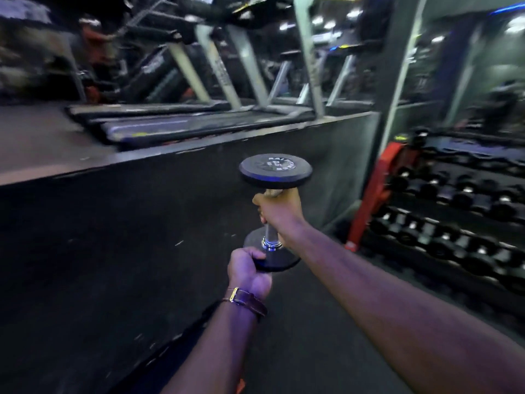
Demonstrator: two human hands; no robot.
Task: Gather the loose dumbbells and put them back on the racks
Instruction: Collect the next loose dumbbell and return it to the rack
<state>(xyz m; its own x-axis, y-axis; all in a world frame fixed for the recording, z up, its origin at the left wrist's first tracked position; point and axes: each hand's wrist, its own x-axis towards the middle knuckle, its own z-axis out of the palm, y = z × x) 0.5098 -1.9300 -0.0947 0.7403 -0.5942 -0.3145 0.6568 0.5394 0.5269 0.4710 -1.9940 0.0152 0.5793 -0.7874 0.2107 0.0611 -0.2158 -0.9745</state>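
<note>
I hold one black dumbbell upright in front of me, above the dark floor, its top disc showing white lettering. My right hand is wrapped round the chrome handle just under the top disc. My left hand grips the rim of the lower disc from the left; a brown watch strap sits on that wrist. The dumbbell rack, with a red frame, stands to the right, its tiers filled with several black dumbbells.
A raised platform edge crosses the view ahead, carrying a row of treadmills. A grey pillar and a mirror wall stand behind the rack. Dark rubber floor spreads to the left. The picture is motion-blurred.
</note>
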